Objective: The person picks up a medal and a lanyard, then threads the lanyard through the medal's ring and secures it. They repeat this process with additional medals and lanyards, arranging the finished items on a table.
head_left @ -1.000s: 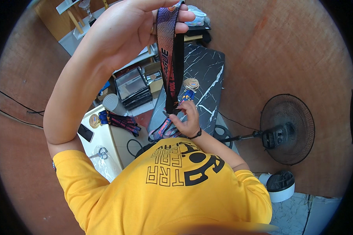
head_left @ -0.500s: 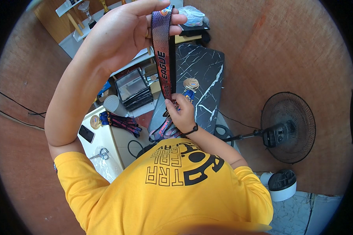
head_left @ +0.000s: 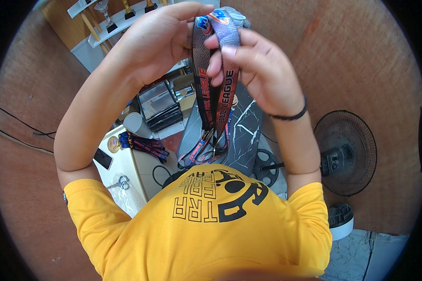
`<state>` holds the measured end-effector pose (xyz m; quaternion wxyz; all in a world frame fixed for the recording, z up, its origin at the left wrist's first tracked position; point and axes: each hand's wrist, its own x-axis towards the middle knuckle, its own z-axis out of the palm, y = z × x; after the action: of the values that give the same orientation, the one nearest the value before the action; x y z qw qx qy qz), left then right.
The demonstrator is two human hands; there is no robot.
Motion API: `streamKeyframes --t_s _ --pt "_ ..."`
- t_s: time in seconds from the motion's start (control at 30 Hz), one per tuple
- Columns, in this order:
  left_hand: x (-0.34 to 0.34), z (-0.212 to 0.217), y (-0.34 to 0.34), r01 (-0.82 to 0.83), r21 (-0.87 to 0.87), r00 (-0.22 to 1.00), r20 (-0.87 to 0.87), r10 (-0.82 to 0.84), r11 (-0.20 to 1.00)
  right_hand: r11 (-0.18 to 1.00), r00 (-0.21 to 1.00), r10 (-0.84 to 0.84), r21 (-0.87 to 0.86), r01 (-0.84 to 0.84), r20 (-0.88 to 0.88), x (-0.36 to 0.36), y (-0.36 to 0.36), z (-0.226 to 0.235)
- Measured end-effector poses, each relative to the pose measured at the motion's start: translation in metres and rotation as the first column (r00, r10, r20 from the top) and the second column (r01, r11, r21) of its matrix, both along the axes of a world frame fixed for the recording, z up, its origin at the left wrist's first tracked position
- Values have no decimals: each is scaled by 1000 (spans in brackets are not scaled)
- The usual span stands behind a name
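Observation:
A printed medal ribbon (head_left: 226, 96), grey and red with lettering, hangs in a long loop from my raised hands. My left hand (head_left: 162, 42) is closed around the top of the loop, its fingertips partly hidden behind the band. From the right, my right hand (head_left: 262, 65) pinches the loop's right strand a little below the top; a dark band circles that wrist. Below, the ribbon runs down to a heap of similar ribbons (head_left: 197, 154) on the black marble-patterned table (head_left: 248, 124). Gold medals on the table are mostly hidden behind my right hand and the ribbon.
At the left, a white cabinet top (head_left: 131, 175) bears a gold medal (head_left: 113, 144) with dark ribbons, a phone (head_left: 103, 159) and scissors (head_left: 121, 182). Behind are stacked black frames (head_left: 162, 112) and trophies (head_left: 109, 23) on shelves. A black fan (head_left: 344, 152) stands at right.
My right hand has risen from the lower end of the ribbon to near its top. The loop has spread into two visible strands. My left hand has barely moved.

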<state>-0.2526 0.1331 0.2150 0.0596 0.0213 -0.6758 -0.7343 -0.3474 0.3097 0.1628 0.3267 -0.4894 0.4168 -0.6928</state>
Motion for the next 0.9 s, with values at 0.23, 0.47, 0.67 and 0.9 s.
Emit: streamKeyframes --t_s 0.23,0.47,0.67,0.9 --pt "2 -3 -7 17 -2 996 84 -16 1000 998 999 53 44 -53 11 -24 9 61" --pt "9 0 -10 -6 39 995 104 1 999 926 990 109 372 -71 -84 -17 36 106" --pt "7 1 2 -80 46 995 64 77 996 916 945 198 392 -84 -260 -4 28 112" --pt "10 7 4 38 32 997 64 -40 999 898 884 298 420 -131 -361 -16 14 132"
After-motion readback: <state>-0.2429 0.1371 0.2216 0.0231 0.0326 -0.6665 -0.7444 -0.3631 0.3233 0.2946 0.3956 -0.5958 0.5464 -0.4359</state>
